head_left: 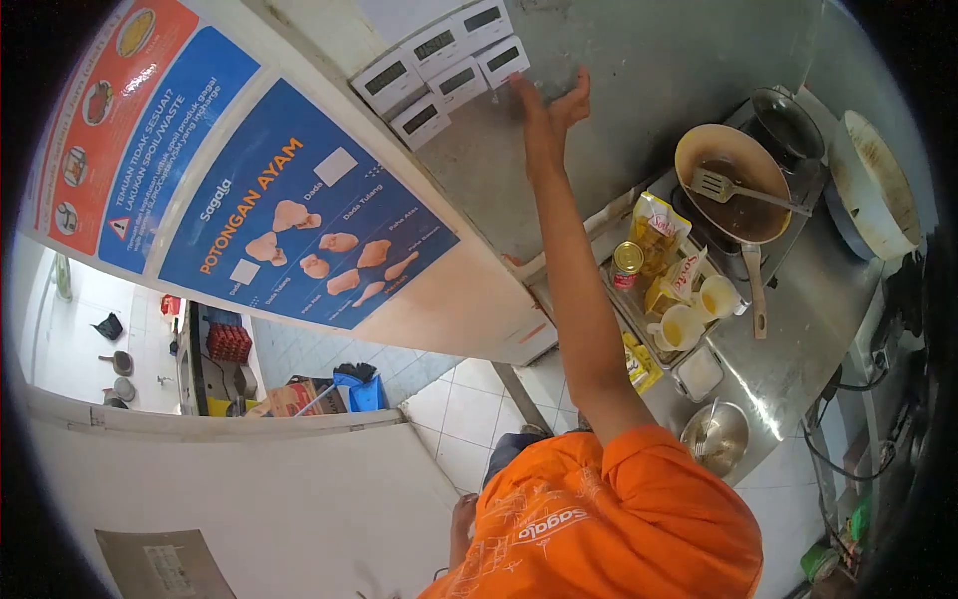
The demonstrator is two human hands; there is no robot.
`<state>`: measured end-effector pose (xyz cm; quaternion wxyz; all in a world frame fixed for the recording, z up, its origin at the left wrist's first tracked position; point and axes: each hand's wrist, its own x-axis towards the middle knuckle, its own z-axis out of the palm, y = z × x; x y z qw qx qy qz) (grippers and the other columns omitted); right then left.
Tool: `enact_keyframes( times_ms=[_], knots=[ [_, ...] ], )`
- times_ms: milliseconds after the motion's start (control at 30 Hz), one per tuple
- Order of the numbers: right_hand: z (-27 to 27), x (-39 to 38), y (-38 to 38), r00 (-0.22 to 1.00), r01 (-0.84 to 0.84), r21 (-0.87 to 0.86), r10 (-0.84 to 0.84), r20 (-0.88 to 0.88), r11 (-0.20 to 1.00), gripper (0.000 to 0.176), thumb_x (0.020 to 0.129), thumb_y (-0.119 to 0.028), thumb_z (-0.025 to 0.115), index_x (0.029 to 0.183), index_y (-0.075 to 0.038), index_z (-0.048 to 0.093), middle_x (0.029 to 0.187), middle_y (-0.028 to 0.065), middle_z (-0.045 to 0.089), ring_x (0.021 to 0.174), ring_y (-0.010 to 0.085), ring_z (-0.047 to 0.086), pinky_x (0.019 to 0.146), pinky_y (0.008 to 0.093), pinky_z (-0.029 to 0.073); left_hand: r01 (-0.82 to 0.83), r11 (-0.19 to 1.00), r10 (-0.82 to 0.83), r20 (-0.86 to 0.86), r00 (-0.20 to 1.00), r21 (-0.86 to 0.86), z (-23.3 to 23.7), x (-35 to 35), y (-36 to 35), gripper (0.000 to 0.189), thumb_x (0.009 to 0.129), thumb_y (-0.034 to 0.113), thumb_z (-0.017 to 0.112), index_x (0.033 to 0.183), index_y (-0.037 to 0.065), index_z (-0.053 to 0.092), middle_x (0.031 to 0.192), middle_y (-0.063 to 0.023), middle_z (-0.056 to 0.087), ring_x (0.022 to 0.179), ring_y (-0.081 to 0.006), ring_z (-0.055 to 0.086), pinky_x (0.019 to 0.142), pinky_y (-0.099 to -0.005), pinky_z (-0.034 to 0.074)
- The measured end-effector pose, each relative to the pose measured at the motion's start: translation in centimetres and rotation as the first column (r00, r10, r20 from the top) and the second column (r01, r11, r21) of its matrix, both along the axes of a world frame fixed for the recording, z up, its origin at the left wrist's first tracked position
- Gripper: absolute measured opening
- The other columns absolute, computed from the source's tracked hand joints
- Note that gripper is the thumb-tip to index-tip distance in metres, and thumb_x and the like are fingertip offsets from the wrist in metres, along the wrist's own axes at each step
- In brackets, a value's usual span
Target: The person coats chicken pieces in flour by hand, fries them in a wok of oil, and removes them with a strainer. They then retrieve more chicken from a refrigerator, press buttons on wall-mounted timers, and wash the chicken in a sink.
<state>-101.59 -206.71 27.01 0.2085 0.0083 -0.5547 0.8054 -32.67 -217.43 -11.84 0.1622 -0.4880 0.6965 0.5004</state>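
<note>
The blue chicken-cuts poster [299,220] fills the wall left of and below the block of timers [439,65], and the steel wall panel [679,60] runs off to the right of the timers. Well to the lower right of the timers lies the steel counter [808,329], with a white pan [873,185] at its far end, farthest from the timers. Nearer the timers sits a wok of dark oil [733,185] with a slotted spatula [728,188] resting in it. The right hand [549,110] is raised just right of the timers, flat against the panel, fingers apart and thumb spread, holding nothing; its fingertips [521,88] reach the edge of the nearest timer, though contact cannot be told. Below the timers, on the counter's near side, stand a yellow oil pouch [654,235], a steel bowl [717,434], two cups of yellow liquid [682,324] and a tin can [627,265]. The left hand [461,524] hangs far below the timers, its grip hidden.
</note>
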Motion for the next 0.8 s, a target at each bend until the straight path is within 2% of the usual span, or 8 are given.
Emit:
enact_keyframes(
  times_ms=[233, 333, 400, 433, 500, 633, 700, 800],
  knots=[
    [-0.7, -0.7, -0.5, 0.999, 0.034, 0.043, -0.034, -0.013, 0.998, 0.102, 0.063, -0.047, 0.072, 0.134, -0.014, 0.007, 0.128, 0.0194, 0.012, 0.117, 0.0361, 0.023, 0.096, 0.0511, 0.019, 0.081, 0.996, -0.08, 0.029, 0.996, -0.04, 3.0, -1.1, 0.6, 0.032, 0.083, 0.025, 0.052, 0.107, 0.004, 0.058, 0.095, -0.0089, 0.063, 0.082, -0.0199, 0.06, 0.064, -0.0306, 0.049],
    [-2.0, -0.8, -0.6, 1.0, -0.003, 0.097, 0.0, 0.026, 0.995, 0.104, 0.062, -0.048, 0.073, 0.134, -0.013, 0.007, 0.128, 0.0163, 0.013, 0.122, 0.0351, 0.021, 0.099, 0.0463, 0.025, 0.132, 0.988, -0.131, 0.015, 0.991, -0.076, 1.9, 0.1, 0.7, 0.032, 0.083, 0.025, 0.053, 0.107, 0.004, 0.058, 0.095, -0.0091, 0.063, 0.082, -0.0199, 0.06, 0.064, -0.0303, 0.049],
    [-3.0, -1.2, -0.8, 0.987, 0.088, 0.126, -0.07, -0.141, 0.988, 0.103, 0.062, -0.047, 0.074, 0.134, -0.013, 0.008, 0.126, 0.0186, 0.015, 0.118, 0.0335, 0.024, 0.096, 0.0514, 0.019, 0.138, 0.986, -0.139, 0.003, 0.99, -0.094, -1.2, 1.6, -0.1, 0.032, 0.083, 0.025, 0.053, 0.107, 0.004, 0.058, 0.095, -0.0091, 0.063, 0.082, -0.0199, 0.06, 0.064, -0.0302, 0.049],
    [-3.4, -1.4, -0.9, 0.987, 0.082, 0.118, -0.064, -0.147, 0.99, 0.103, 0.062, -0.047, 0.074, 0.134, -0.013, 0.008, 0.126, 0.0186, 0.015, 0.118, 0.0335, 0.024, 0.096, 0.0514, 0.019, 0.146, 0.989, -0.145, 0.021, 0.989, -0.031, -3.2, 2.9, -1.4, 0.031, 0.083, 0.023, 0.053, 0.107, 0.004, 0.058, 0.096, -0.0098, 0.063, 0.083, -0.0191, 0.059, 0.067, -0.0298, 0.049],
    [-3.9, -0.9, -0.5, 0.97, 0.101, 0.129, -0.069, -0.232, 0.987, 0.105, 0.06, -0.045, 0.075, 0.134, -0.013, 0.008, 0.125, 0.0183, 0.016, 0.117, 0.0328, 0.025, 0.096, 0.0516, 0.02, 0.119, 0.993, -0.119, 0.051, 0.992, -0.004, -1.8, 1.7, -0.9, 0.029, 0.084, 0.02, 0.054, 0.107, 0.004, 0.056, 0.098, -0.0108, 0.062, 0.087, -0.0173, 0.058, 0.074, -0.0284, 0.047],
    [-2.1, 1.7, 1.3, 0.981, -0.041, -0.064, 0.028, -0.192, 0.997, 0.098, 0.065, -0.037, 0.075, 0.134, -0.004, 0.014, 0.129, 0.0178, 0.019, 0.12, 0.0324, 0.027, 0.1, 0.0422, 0.028, 0.153, 0.982, -0.133, 0.163, 0.978, -0.115, 0.5, -0.2, 0.6, 0.029, 0.085, 0.021, 0.055, 0.108, 0.004, 0.056, 0.098, -0.0106, 0.062, 0.089, -0.0172, 0.058, 0.078, -0.0283, 0.045],
    [-1.9, 1.4, 1.4, 0.982, -0.036, -0.102, 0.017, -0.186, 0.994, 0.099, 0.063, -0.034, 0.076, 0.133, -0.002, 0.014, 0.126, 0.0178, 0.02, 0.117, 0.0312, 0.029, 0.099, 0.0416, 0.029, 0.085, 0.996, -0.078, 0.178, 0.981, -0.034, 2.2, -1.0, 1.1, 0.03, 0.085, 0.023, 0.056, 0.108, 0.004, 0.056, 0.099, -0.0107, 0.062, 0.093, -0.0177, 0.058, 0.079, -0.0284, 0.045],
    [-2.3, 0.2, 1.1, 0.971, -0.128, -0.082, 0.108, -0.214, 0.988, 0.106, 0.062, -0.045, 0.075, 0.134, -0.011, 0.005, 0.125, 0.0166, 0.014, 0.12, 0.0319, 0.024, 0.099, 0.0407, 0.027, 0.014, 0.999, -0.016, 0.075, 0.997, 0.037, 1.5, 0.6, 0.6, 0.031, 0.084, 0.024, 0.056, 0.109, 0.005, 0.056, 0.1, -0.0105, 0.062, 0.095, -0.0192, 0.057, 0.08, -0.0291, 0.045]
  ],
)
